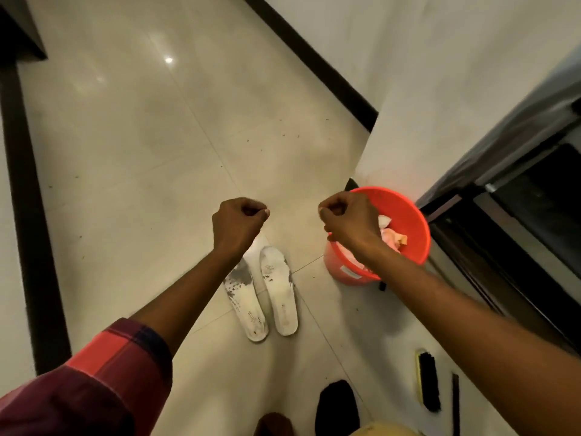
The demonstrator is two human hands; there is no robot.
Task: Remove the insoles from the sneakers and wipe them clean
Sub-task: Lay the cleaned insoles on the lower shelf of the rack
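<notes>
Two white insoles lie side by side on the tiled floor, toes away from me. The left insole (243,302) has dark smears over its front half; the right insole (279,294) shows fainter grey marks. My left hand (239,223) hovers above them as a fist with nothing in it. My right hand (349,220) is also a fist, held over the near rim of an orange bucket (412,221) with a pale cloth (391,234) inside. No sneakers can be made out for certain.
A scrubbing brush (427,380) with dark bristles lies on the floor at lower right, a thin dark stick (455,404) beside it. A black rounded thing (336,405) sits at the bottom edge. A white wall corner and a dark-framed door stand to the right.
</notes>
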